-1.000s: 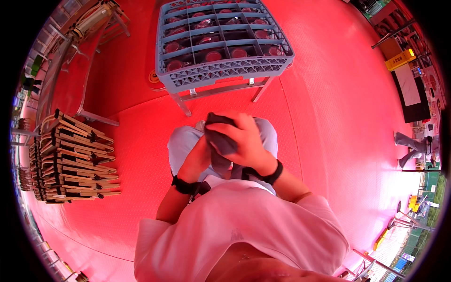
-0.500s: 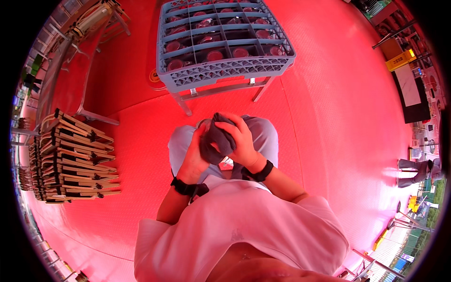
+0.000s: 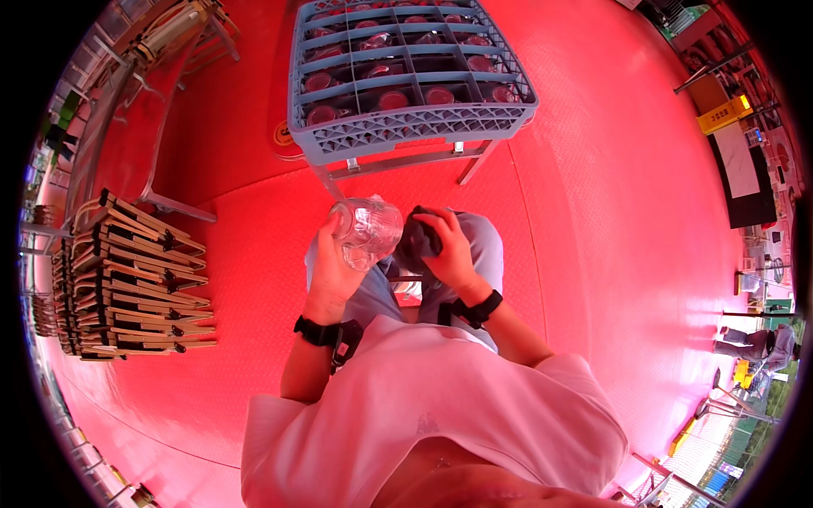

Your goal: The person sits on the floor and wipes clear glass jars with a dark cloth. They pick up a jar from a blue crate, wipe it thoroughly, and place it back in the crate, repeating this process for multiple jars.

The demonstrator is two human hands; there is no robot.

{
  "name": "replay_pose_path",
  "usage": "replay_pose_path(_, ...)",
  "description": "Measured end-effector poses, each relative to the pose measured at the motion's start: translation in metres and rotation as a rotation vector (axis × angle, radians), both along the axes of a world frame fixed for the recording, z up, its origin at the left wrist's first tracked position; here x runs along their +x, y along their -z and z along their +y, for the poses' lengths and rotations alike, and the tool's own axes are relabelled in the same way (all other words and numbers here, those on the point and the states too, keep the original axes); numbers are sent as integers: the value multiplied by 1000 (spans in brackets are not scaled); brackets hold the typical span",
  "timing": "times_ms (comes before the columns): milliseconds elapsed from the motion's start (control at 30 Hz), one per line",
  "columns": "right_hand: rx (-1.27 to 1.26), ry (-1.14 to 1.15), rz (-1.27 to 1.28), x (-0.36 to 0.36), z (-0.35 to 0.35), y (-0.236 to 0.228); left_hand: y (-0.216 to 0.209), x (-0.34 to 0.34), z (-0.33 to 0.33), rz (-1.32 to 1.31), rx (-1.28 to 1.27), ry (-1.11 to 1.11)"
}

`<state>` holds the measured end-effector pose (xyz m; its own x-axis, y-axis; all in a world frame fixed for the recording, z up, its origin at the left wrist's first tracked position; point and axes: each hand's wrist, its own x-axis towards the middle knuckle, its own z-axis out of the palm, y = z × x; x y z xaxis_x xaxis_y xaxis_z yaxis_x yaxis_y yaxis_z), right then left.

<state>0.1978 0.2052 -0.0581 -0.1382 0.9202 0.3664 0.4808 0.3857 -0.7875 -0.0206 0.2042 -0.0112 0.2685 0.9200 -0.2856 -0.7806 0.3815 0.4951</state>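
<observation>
A clear glass mug (image 3: 371, 230) is tilted on its side above my lap, with my left hand (image 3: 335, 275) closed around its near left part. Just to its right, my right hand (image 3: 450, 254) grips a bunched dark cloth (image 3: 421, 234), which sits close to the mug's right end. Whether cloth and glass touch I cannot tell. Beyond my knees stands a grey-blue divided glass rack (image 3: 411, 127) on a metal-legged stand, with several glasses upside down in its compartments.
Folded stools or chairs with tan frames (image 3: 144, 279) are stacked at the left. Behind them runs a long metal-framed table (image 3: 144, 144). A yellow box (image 3: 725, 114) sits on shelving at the far right, and a person (image 3: 762, 345) is at the right edge. The floor (image 3: 593, 212) is red.
The dark cloth has come away from the mug toward the right with my right hand. The glass, hidden before, now shows in my left hand.
</observation>
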Motion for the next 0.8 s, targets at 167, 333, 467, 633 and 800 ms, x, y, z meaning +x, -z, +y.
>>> replay_pose_path(167, 137, 93, 103, -5, 12, -55, 21, 11, -4, 254, 61, 77)
replay_pose_path(333, 379, -129, -45, -37, -1, -85, 37, 38, -23, 156, 101, 31)
replay_pose_path(467, 455, -113, 5, -41, -3, -70, 22, 34, -27, 42, 75, 47)
replay_pose_path(633, 336, -96, 203, -35, 0, -60, 7, 25, -20, 125, 2, 92)
replay_pose_path(800, 213, -51, 318, -24, 0, -35, 4, 24, -18, 148, 27, 72)
